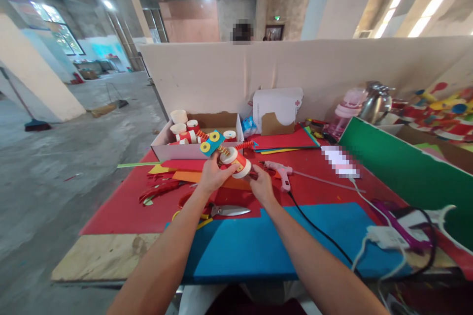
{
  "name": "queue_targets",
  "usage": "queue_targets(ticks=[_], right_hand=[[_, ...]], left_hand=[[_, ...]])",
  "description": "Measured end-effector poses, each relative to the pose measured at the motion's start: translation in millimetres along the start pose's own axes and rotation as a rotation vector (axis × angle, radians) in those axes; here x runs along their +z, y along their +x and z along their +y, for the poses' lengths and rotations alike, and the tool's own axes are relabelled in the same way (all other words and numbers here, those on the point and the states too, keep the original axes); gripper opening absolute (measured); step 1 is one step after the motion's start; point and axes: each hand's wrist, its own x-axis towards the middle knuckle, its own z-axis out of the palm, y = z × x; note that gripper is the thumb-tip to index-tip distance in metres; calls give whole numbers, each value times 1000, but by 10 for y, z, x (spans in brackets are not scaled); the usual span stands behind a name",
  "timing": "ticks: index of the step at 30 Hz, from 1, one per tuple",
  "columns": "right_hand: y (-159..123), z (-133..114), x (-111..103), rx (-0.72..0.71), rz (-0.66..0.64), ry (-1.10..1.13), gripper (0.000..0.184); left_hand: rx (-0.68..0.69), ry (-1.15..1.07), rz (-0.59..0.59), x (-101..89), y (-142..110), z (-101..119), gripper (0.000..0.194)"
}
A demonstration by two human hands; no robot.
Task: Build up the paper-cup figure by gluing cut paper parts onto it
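Over the middle of the table I hold a paper cup figure [242, 164], white with a red band, tilted on its side. My left hand [216, 173] is closed around its left part, thumb across the band. Attached by a yellowish coil, a blue card piece with yellow round eyes [211, 143] sticks out above that hand. A red coiled strip [245, 145] reaches away behind the cup. At the cup's right end my right hand [261, 183] grips it, fingertips partly hidden. Just right of that hand lies a pink glue gun [280, 172].
Scissors [229, 210] lie before me on red and blue sheets. Behind the cup stands a cardboard box [195, 152] with several cups. A green-sided box [399, 172], a power strip [399, 236] and cables are at right; a white partition [207, 74] rises behind.
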Motion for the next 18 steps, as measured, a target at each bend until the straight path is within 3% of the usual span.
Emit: queue_targets(ticks=[18], right_hand=[[3, -8, -2, 7, 1, -1, 26]], left_hand=[[3, 2, -2, -4, -1, 22, 52]])
